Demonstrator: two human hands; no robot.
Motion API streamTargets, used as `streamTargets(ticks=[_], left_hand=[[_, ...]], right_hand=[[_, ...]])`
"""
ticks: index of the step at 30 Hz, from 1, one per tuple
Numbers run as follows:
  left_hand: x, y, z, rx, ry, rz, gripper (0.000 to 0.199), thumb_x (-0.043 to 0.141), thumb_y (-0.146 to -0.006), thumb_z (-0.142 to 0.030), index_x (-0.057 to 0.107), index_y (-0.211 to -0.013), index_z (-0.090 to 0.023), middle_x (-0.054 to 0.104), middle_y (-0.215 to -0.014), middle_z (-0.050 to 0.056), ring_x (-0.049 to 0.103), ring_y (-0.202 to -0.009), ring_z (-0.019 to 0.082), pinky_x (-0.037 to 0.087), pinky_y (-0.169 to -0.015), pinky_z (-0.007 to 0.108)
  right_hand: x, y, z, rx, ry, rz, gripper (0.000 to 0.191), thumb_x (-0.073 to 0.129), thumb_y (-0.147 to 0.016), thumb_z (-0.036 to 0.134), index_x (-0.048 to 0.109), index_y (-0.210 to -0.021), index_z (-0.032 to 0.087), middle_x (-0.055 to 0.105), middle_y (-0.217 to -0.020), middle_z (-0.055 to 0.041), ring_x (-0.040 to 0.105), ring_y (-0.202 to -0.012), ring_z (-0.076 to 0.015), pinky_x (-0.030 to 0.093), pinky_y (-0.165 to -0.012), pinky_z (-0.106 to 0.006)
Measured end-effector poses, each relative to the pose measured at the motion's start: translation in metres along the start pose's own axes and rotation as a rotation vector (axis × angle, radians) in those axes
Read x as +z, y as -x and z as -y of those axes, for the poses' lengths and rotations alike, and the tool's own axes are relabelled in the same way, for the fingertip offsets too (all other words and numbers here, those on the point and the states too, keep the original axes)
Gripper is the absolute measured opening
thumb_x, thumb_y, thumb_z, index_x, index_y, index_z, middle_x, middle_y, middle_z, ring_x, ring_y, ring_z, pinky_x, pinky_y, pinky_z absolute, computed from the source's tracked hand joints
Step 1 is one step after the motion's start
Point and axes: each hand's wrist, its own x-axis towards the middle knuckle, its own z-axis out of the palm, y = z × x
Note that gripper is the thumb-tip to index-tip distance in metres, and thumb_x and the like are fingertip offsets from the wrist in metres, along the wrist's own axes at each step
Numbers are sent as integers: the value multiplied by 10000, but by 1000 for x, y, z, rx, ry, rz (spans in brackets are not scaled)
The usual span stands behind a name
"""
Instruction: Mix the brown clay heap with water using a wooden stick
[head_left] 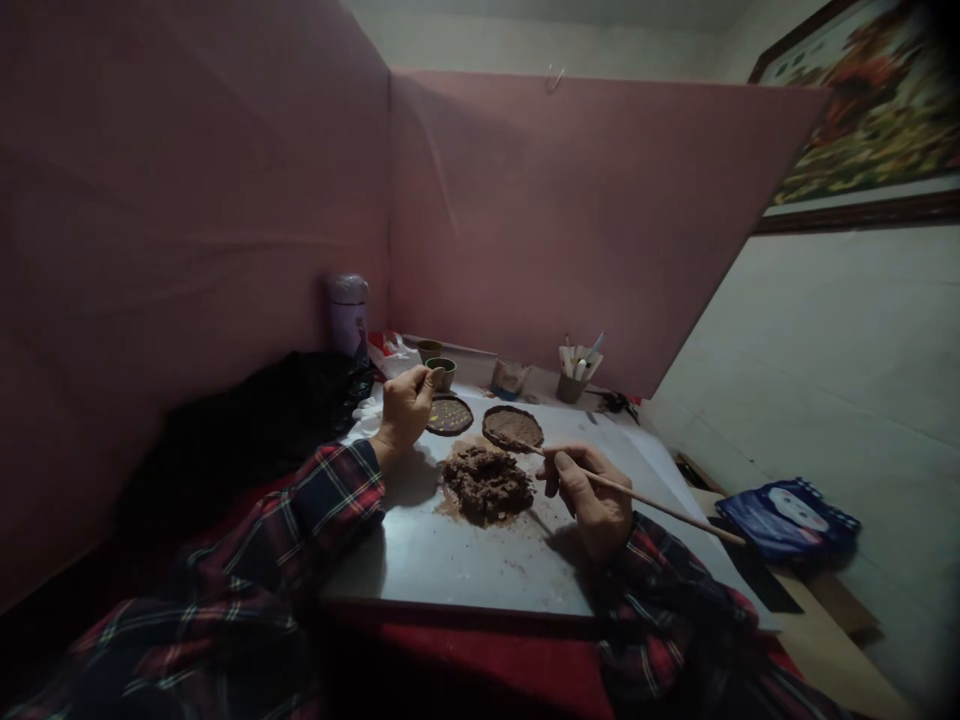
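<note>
R hand (592, 495) has a thin wooden stick (660, 508) gripped btwn thumb + fingers, pen-style. Its far tip is at the near edge of the plain brown disc (513, 428); can't tell if it's touching. L hand (405, 405) is pinched closed by the green-rimmed cup (445, 374), left of the stick; can't tell if anything's in the pinch. Big crumbly brown clay-like mound (487, 485) sits on the white work surface (465, 575) btwn the hands, w/ the yellow-dotted disc (452, 416) behind it.

Branding-wise: purple bottle (347, 318) at back L has a printed pic, any text too small/dark to read. Blue pouch (791, 520) on the R has a cartoon-like face, same deal. Clear tumbler (510, 379) + pen cup (572, 387) at back, labels n/a to read at this res.
</note>
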Motion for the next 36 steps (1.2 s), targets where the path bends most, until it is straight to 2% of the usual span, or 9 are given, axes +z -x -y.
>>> streamTargets(ticks=[10,20,23,25,28,30,33,34,36], left_hand=[[3,3,5,49,-93,89,311,533,-838,-357,563,-607,-151,505,-525,-21,380,-492,85,282,-503,233],[3,5,1,61,-85,124,344,509,-846,-381,553,-591,-154,464,-514,-28,365,-492,86,283,-515,236],[-4,-2,-4,58,-54,92,321,513,-835,-370,558,-598,-158,479,-513,-23,381,-499,94,285,-515,244],[-15,-12,-13,35,-37,18,340,523,-831,-394,553,-589,-159,456,-490,-29,364,-483,94,272,-501,251],[-36,-35,-34,76,-42,-13,351,535,-842,-416,575,-613,-154,476,-504,-27,377,-496,89,277,-501,245],[-53,-52,-54,131,-72,-42,365,548,-843,-443,589,-637,-145,478,-495,-32,375,-493,80,272,-499,239],[-81,-76,-87,236,-106,-88,414,554,-835,-470,589,-619,-118,452,-480,-43,342,-499,55,274,-511,214],[-91,-82,-98,260,-135,-143,414,549,-837,-465,600,-639,-105,470,-506,-41,356,-520,50,278,-527,204],[-114,-90,-116,304,-194,-187,415,530,-842,-461,608,-662,-96,493,-543,-41,386,-547,44,287,-555,191]], right_hand=[[5,-12,5,169,-172,-213,344,580,-815,497,608,-780,156,613,-549,-10,479,-373,-85,275,-292,-185],[7,-12,3,119,-143,-324,334,570,-828,480,611,-754,157,593,-517,5,467,-372,-79,289,-308,-184],[3,-15,7,123,-143,-394,353,550,-827,505,584,-750,163,592,-528,7,471,-371,-81,279,-301,-181],[-6,-18,16,119,-139,-442,362,523,-839,512,568,-755,163,591,-535,7,469,-362,-79,266,-297,-179],[-32,-28,44,80,-121,-528,329,534,-846,450,577,-758,137,596,-534,-3,485,-376,-72,284,-341,-189],[-61,-39,73,29,-91,-599,290,572,-826,377,609,-768,95,619,-537,-27,512,-401,-70,310,-401,-222],[-121,-57,128,-72,-12,-760,284,579,-790,316,643,-763,40,605,-483,-35,497,-387,-54,240,-442,-306],[-144,-61,148,-110,20,-823,274,587,-771,297,652,-768,31,604,-477,-33,504,-396,-57,217,-453,-337],[-188,-63,184,-178,88,-952,293,575,-773,286,660,-757,6,637,-528,-59,542,-452,-82,197,-467,-374]])
